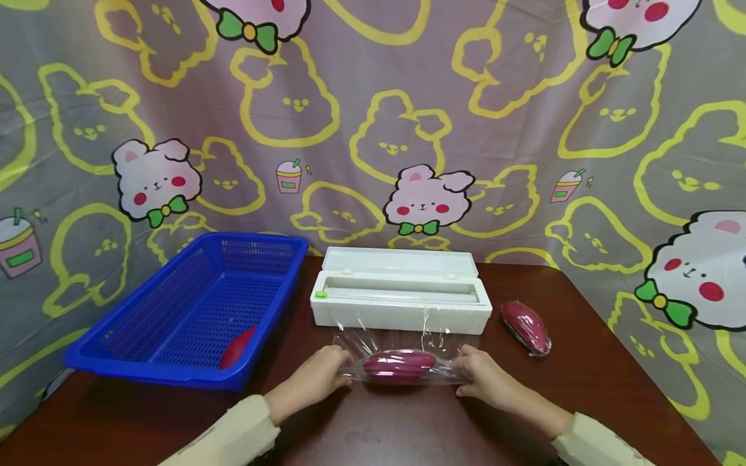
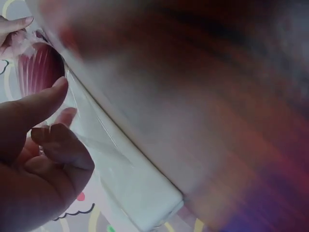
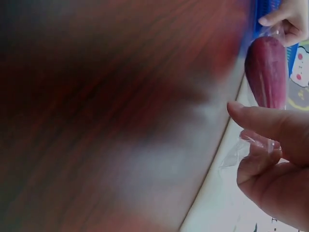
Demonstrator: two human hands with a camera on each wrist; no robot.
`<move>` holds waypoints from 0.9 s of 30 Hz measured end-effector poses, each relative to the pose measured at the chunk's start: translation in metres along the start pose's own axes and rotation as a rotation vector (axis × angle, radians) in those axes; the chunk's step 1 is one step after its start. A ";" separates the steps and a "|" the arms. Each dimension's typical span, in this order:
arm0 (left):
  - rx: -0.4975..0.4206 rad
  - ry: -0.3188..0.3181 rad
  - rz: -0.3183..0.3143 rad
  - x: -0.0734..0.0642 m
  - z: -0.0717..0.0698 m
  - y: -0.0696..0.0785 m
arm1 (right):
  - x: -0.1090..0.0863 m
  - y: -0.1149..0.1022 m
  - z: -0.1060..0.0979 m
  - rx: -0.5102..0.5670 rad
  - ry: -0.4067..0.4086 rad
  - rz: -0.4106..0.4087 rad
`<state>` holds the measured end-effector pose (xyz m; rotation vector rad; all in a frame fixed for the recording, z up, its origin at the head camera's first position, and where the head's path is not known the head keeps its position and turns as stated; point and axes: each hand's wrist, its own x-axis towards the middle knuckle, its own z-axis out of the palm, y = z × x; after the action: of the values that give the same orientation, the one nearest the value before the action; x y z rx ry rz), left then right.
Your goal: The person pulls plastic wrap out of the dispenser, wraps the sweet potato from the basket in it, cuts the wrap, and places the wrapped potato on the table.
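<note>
Centrally, between the two hands, lies a plump red root, by its look a sweet potato (image 1: 399,366), under clear cling film (image 1: 428,341) that is drawn tight and glossy over it. It looks firm and fairly weighty, unlikely to bruise under a light grip, but its rounded, film-covered sides could be slippery and roll. The film itself seems thin, stretchy and quick to crease or tear, so the gathered ends just beyond the root's tips are the better hold, with a palm under the body if it needs lifting. Whether the root rests on the table or hangs slightly clear of it, I cannot tell.

The left hand (image 1: 317,380) pinches the gathered film at the left end, its fingers curled in; the right hand (image 1: 489,378) grips the right end likewise, the thumb stretched along it. Both wear pale sleeves (image 1: 234,430).

Just behind, a white film dispenser (image 1: 402,318) has its lid (image 1: 399,261) raised, showing a film roll (image 1: 402,296) and a green slider (image 1: 320,294). Right of it sits a wrapped sweet potato (image 1: 526,328). To the left stands a blue plastic basket (image 1: 157,374) holding another red piece (image 1: 237,348), partly hidden by its wall. All share a dark wooden table (image 1: 588,395), backed by a bunny-print cloth (image 1: 519,129).
</note>
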<state>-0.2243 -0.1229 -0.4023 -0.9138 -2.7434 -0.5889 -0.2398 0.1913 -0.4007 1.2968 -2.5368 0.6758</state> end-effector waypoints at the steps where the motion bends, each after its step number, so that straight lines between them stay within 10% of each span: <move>1: -0.032 -0.005 -0.006 0.001 0.000 -0.002 | 0.001 0.001 0.001 -0.015 0.017 -0.008; 8: -0.305 -0.074 -0.034 0.006 -0.003 -0.015 | 0.003 0.010 0.004 0.087 0.076 -0.053; 22: -0.218 0.120 -0.126 0.009 -0.012 -0.017 | 0.015 0.017 -0.012 0.315 0.052 0.063; 27: -0.511 0.066 -0.102 0.011 -0.012 -0.022 | 0.014 0.024 -0.012 0.498 0.060 0.092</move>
<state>-0.2462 -0.1385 -0.3953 -0.8265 -2.6321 -1.3546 -0.2681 0.1994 -0.3923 1.2688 -2.4794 1.4116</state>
